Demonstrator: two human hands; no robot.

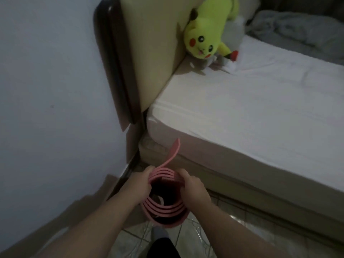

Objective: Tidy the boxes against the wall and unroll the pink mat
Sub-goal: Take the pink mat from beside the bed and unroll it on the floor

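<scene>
bed: white sheet | yellow plush toy at headboard end | grey blanket beyond toy | tiled floor below bed: cardboard by wall

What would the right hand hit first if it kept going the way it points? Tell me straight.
The right hand grips the rim of the rolled pink mat and points up and left. Past the mat, the left hand on the far rim comes first, then probably the wall; depth is unclear.
</scene>
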